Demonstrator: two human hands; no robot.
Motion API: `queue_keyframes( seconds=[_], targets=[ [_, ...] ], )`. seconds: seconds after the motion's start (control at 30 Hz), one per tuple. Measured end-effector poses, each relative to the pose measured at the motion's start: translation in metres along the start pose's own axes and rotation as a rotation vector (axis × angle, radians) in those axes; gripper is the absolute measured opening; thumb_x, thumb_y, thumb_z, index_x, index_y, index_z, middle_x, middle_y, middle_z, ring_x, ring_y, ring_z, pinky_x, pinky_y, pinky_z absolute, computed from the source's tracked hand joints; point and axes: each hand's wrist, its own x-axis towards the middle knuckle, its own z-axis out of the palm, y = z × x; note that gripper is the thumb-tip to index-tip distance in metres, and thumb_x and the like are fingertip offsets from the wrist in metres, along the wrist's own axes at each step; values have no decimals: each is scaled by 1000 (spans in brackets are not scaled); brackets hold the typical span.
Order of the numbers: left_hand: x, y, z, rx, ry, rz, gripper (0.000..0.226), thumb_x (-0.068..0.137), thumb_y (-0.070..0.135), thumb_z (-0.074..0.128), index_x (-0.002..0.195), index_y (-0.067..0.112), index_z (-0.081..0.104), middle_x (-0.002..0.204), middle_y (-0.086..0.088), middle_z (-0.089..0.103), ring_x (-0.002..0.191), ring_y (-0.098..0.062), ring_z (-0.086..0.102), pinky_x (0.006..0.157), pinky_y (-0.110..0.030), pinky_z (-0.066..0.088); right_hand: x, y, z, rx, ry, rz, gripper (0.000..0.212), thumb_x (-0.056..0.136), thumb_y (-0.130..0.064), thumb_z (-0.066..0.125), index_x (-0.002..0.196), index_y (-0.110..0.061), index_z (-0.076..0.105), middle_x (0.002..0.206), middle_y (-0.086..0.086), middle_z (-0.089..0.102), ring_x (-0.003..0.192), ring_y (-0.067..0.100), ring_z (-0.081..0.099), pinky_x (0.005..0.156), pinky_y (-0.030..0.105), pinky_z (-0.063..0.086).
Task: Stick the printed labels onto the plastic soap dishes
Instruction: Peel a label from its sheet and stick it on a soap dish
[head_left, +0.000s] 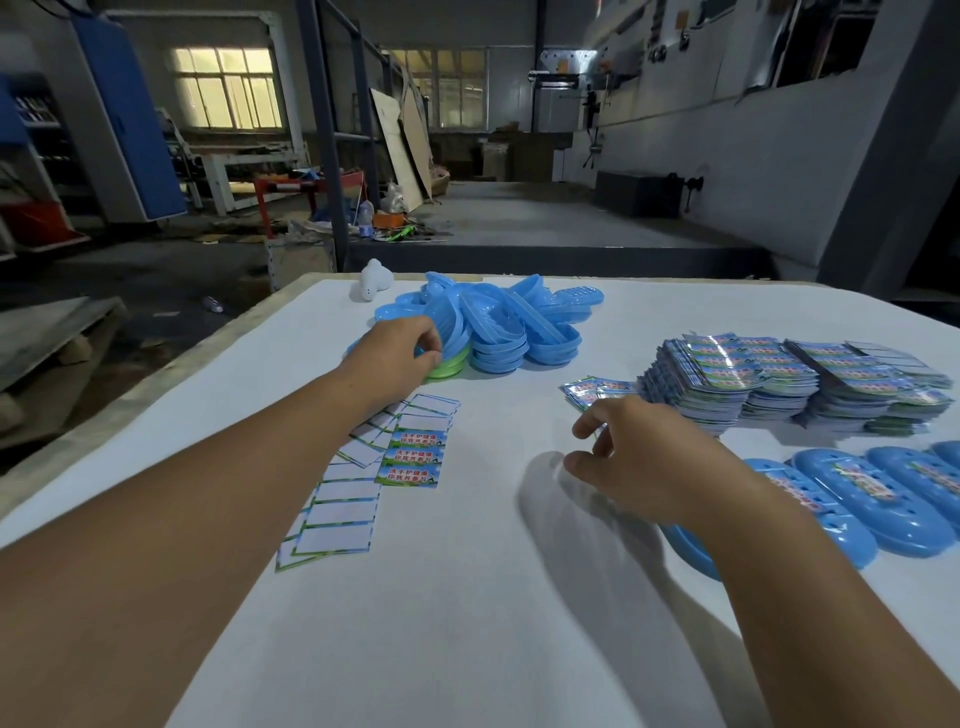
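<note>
Bench and its load

A wide white-covered bench (467, 597) carried heaped blue plastic soap dishes (509, 322), stacked printed labels (779, 384), a spent white backing sheet (358, 488), labelled blue dishes (883, 499) and a small white object (371, 283).

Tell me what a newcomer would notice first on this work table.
First, the heap of blue soap dishes at the table's far middle, where the left hand reaches in over a green dish. Next, the thick stacks of printed labels at the right, with the right hand nearby. Labelled blue dishes line the right edge.
</note>
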Motion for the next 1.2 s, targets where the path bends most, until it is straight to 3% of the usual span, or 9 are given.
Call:
queue_keyframes(
  seconds=[0.23, 0.4, 0.5, 0.6, 0.73, 0.9, 1.0, 1.1, 1.2],
  targets=[
    [-1, 2, -1, -50, -15, 24, 13, 94, 23, 64, 106, 27, 68, 93, 13, 64, 80, 0, 57, 63, -12, 37, 2, 2, 2, 16, 7, 2, 38, 90, -51, 63, 122, -32, 59, 104, -13, 68, 100, 16, 64, 92, 39, 53],
    [-1, 5, -2, -183, 35, -102, 5, 87, 33, 73, 82, 32, 71, 81, 20, 66, 79, 0, 61, 60, -14, 38, 4, 3, 4, 10, 26, -4, 39, 89, -52, 63, 122, -32, 60, 104, -12, 69, 102, 16, 64, 92, 39, 53],
    [-1, 7, -4, -465, 48, -272, 13, 85, 36, 76, 75, 27, 72, 84, 11, 69, 82, -5, 62, 61, -21, 41, 4, 4, 4, 7, 18, -4, 39, 89, -54, 63, 122, -32, 60, 102, -13, 68, 101, 15, 63, 92, 38, 53],
    [-2, 15, -10, -678, 82, -379, 13, 88, 36, 71, 84, 24, 72, 93, 7, 70, 91, -12, 63, 65, -26, 44, 5, 4, 4, 17, 10, -5, 39, 89, -54, 63, 121, -33, 60, 100, -13, 68, 99, 15, 63, 92, 39, 53],
    [-5, 31, -23, -725, 232, -424, 14, 98, 32, 58, 92, 21, 65, 105, -1, 68, 101, -17, 64, 64, -25, 42, 6, 2, 6, 31, 44, -19, 36, 91, -51, 62, 120, -32, 61, 100, -15, 68, 96, 14, 64, 90, 38, 54],
    [-33, 58, -31, -934, 307, -470, 16, 104, 28, 48, 100, 19, 62, 106, -1, 70, 98, -12, 69, 64, -24, 47, 10, -3, 11, 182, 218, -125, 37, 93, -44, 63, 127, -32, 59, 109, -14, 62, 93, 10, 58, 87, 34, 50],
    [-61, 79, -26, -1098, 236, -528, 18, 104, 25, 49, 97, 19, 64, 96, -1, 73, 86, -12, 69, 59, -23, 45, 12, -9, 16, 334, 331, -219, 54, 92, -46, 65, 141, -38, 45, 129, -12, 54, 103, 8, 56, 90, 31, 46],
    [-91, 94, -13, -1237, 116, -532, 19, 104, 18, 48, 98, 17, 66, 87, 0, 75, 72, -8, 69, 53, -21, 40, 11, -12, 18, 399, 364, -303, 68, 91, -48, 67, 149, -41, 34, 146, -13, 44, 124, 7, 50, 102, 29, 41],
    [-112, 97, -6, -1428, -17, -598, 18, 104, 16, 48, 102, 13, 66, 73, 4, 75, 60, -5, 69, 48, -16, 37, 12, -11, 21, 371, 298, -337, 55, 93, -49, 65, 143, -41, 47, 140, -15, 51, 124, 6, 50, 95, 21, 39]
  ],
)
